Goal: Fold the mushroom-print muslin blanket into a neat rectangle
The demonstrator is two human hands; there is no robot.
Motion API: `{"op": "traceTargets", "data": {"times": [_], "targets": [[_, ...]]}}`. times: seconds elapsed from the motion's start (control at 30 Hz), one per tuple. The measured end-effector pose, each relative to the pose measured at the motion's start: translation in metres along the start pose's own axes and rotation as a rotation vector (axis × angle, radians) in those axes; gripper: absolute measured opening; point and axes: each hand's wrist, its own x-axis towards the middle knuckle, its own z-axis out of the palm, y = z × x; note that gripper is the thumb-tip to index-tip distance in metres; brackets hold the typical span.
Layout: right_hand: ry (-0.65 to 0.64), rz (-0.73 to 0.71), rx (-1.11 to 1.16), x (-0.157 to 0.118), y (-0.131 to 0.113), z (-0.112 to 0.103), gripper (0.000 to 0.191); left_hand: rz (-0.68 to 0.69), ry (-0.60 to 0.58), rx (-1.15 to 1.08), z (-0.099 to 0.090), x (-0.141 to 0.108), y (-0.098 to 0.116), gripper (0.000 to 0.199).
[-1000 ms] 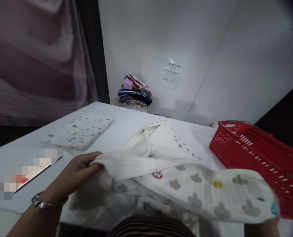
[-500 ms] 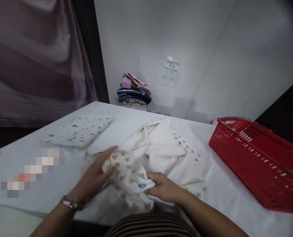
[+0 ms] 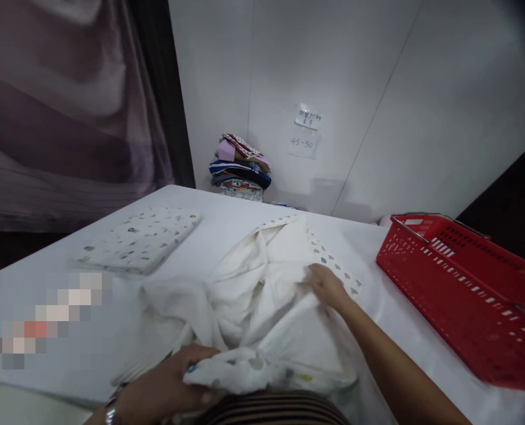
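One rumpled white cloth, thin, soft-folded, grey-printed at its edges [image 3: 284, 304], is lying on the white desk [image 3: 195, 251] beside a red perforated plastic basket [image 3: 459, 313]. Left hand [image 3: 169, 378]: fingers are gripping the near edge, closed. Right hand [image 3: 328, 286]: curled fingers are touching the right-hand folds; grip unclear.

Mauve curtain [image 3: 67, 124], stacked fabrics [image 3: 240, 168], paper notes [image 3: 307, 117]

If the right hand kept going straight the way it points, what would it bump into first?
The right hand would probably meet the white cloth first: its folds lie right ahead of the fingers, though depth is hard to judge.
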Motion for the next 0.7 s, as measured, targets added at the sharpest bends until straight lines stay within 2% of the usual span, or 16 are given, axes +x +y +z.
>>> {"op": "traceTargets", "data": {"times": [0.07,0.13,0.23,0.33,0.4,0.5,0.57,0.63,0.7], "targets": [[0.015,0.189,-0.087,0.017,0.021,-0.006,0.058,-0.016,0.064,-0.004,-0.009,-0.008,-0.003,0.054],[-0.059,0.303,-0.101,0.028,0.029,-0.006,0.071,-0.033,0.148,0.048,-0.014,-0.007,-0.001,0.050],[-0.155,0.288,-0.156,0.033,0.019,0.004,0.076,-0.060,0.391,0.172,-0.018,0.007,0.006,0.047],[-0.160,0.166,-0.187,0.023,-0.005,0.011,0.053,-0.052,0.599,0.242,-0.024,0.027,0.005,0.048],[-0.237,0.067,-0.066,0.008,-0.022,0.005,0.040,-0.013,0.693,0.287,-0.032,0.042,0.000,0.049],[-0.460,-0.023,0.262,-0.030,-0.039,-0.025,0.025,0.061,0.811,0.432,-0.046,0.065,-0.008,0.049],[-0.595,0.001,0.439,-0.063,-0.040,-0.053,0.015,0.072,0.836,0.542,-0.056,0.082,-0.014,0.049],[-0.699,0.057,0.546,-0.096,-0.031,-0.080,0.006,0.000,0.809,0.601,-0.065,0.101,-0.020,0.054],[-0.607,0.098,0.636,-0.122,-0.015,-0.100,0.015,-0.133,0.751,0.602,-0.072,0.119,-0.023,0.064]]}}
